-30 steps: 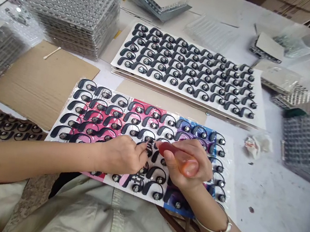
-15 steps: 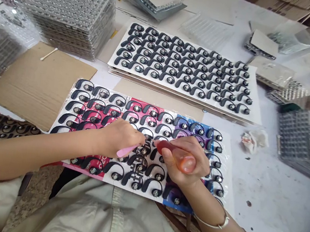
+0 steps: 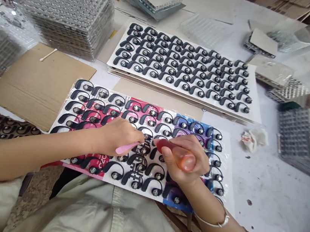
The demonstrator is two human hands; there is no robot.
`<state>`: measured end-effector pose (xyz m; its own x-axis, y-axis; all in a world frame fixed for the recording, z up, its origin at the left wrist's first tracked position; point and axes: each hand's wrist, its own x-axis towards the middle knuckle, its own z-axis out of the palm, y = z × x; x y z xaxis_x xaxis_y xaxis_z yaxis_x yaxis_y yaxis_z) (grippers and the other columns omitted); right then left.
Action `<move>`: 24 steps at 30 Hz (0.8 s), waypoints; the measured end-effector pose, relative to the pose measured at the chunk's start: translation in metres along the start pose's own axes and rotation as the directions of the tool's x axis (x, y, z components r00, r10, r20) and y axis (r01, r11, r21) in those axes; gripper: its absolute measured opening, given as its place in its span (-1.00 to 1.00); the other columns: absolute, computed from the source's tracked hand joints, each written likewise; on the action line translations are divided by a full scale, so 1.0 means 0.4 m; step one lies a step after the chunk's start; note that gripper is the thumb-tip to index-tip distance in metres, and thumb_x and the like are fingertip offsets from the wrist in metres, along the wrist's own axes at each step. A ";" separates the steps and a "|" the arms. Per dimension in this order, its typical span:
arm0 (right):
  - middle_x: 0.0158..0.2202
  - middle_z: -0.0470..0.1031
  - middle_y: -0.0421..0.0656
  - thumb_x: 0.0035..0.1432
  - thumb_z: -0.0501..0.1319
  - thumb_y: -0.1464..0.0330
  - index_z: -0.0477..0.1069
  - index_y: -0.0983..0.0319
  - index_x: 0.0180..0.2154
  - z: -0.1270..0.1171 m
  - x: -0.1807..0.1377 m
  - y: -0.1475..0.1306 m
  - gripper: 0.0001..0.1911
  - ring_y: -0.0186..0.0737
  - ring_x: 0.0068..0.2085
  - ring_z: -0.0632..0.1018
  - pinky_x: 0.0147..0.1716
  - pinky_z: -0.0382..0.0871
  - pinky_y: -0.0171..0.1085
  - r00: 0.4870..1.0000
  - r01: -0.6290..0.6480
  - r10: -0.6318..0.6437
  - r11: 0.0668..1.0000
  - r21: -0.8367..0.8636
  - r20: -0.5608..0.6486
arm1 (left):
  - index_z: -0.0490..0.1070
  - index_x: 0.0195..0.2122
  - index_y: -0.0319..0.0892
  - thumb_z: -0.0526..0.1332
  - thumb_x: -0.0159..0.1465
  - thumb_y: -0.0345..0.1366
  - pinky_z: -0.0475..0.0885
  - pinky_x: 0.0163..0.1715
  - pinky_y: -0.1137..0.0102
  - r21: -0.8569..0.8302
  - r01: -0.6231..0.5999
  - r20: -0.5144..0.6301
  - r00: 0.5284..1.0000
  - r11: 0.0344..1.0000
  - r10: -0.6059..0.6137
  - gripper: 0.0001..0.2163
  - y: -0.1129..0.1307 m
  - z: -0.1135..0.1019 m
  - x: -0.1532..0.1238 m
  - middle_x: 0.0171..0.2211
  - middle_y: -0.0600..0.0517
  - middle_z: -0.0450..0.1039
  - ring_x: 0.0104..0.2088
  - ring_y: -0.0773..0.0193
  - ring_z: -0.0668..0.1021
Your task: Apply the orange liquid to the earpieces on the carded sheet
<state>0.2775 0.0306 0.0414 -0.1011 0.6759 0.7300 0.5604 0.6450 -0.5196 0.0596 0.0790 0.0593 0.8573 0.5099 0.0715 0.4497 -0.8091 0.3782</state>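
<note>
My left hand (image 3: pixel 119 136) is closed around a slim pink flat-ended tool (image 3: pixel 126 149), its fingertips close over one of the black hook-shaped pieces. My right hand (image 3: pixel 187 160) wraps around a translucent red-orange tool (image 3: pixel 179 156) with a rounded end; whether it is a bottle or a handle I cannot tell. The fingertips of both hands nearly meet above a printed sheet (image 3: pixel 229 171). Rows of black hook-shaped pieces (image 3: pixel 152 188), each with a shiny round part, lie on this sheet. The working tips of both tools are hidden or too small to make out.
Behind lies a white board (image 3: pixel 254 110) with more rows of black hooks. Stacked clear trays (image 3: pixel 69 9) stand at the back left, others (image 3: pixel 306 136) at the right. A cotton swab (image 3: pixel 48 55) rests on cardboard (image 3: pixel 33 85). Crumpled tissue (image 3: pixel 250 140) lies right of the sheet.
Both hands stay almost in place over the same spot, each still holding its tool. The pink tool has shifted very slightly left; the view itself has moved a little.
</note>
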 end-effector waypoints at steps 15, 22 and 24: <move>-0.48 0.44 -0.18 -0.06 0.34 0.40 0.38 0.21 -0.28 -0.002 -0.012 0.007 -0.75 -0.27 -0.51 0.45 -0.56 0.36 -0.25 1.000 -0.015 0.015 1.000 -0.024 0.018 | 0.48 -0.25 -0.13 0.13 0.13 -0.47 0.41 -0.40 0.49 -0.101 0.028 0.000 1.000 0.994 -0.029 -0.79 -0.004 -0.007 0.002 -0.42 0.07 0.58 -0.42 0.28 0.59; -0.48 0.42 -0.19 -0.06 0.34 0.41 0.38 0.22 -0.29 -0.003 -0.014 0.007 -0.75 -0.30 -0.50 0.44 -0.54 0.36 -0.26 0.999 -0.020 0.020 1.000 -0.003 0.032 | 0.51 -0.24 -0.12 0.15 0.16 -0.46 0.37 -0.42 0.49 -0.148 0.064 0.023 0.998 0.987 -0.061 -0.80 -0.006 -0.016 0.007 -0.38 0.07 0.59 -0.42 0.28 0.58; -0.48 0.42 -0.19 -0.07 0.34 0.41 0.38 0.22 -0.29 -0.003 -0.014 0.007 -0.76 -0.30 -0.50 0.44 -0.54 0.36 -0.26 0.999 -0.017 0.017 1.000 -0.003 0.035 | 0.52 -0.24 -0.12 0.16 0.16 -0.47 0.33 -0.44 0.49 -0.159 0.079 0.033 0.997 0.984 -0.075 -0.79 -0.008 -0.018 0.008 -0.38 0.08 0.59 -0.43 0.28 0.57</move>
<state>0.2804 0.0282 0.0366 -0.1203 0.6991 0.7049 0.5642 0.6324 -0.5309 0.0591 0.0853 0.0648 0.8291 0.5590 0.0129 0.4703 -0.7095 0.5248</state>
